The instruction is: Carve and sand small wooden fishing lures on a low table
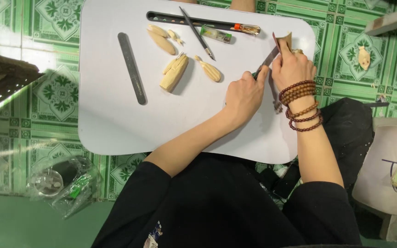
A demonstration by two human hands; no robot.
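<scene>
My left hand (pixel 243 95) grips a thin carving tool (pixel 268 59) with a green handle, its blade pointing up and to the right. My right hand (pixel 294 68), with several bead bracelets (pixel 299 104) on the wrist, holds a small tan wooden piece (pixel 286 40) at the right edge of the white lap table (pixel 116 119). The blade tip touches that piece. Both hands are close together, almost touching.
On the table lie a grey file (pixel 132 68), several pale carved wood pieces (pixel 174 72), a dark pointed tool (pixel 197 33), a green lighter (pixel 216 34) and a long black tool holder (pixel 184 20). A wood carving (pixel 364 57) rests on the green tiled floor. A plastic bag (pixel 63 183) lies at lower left.
</scene>
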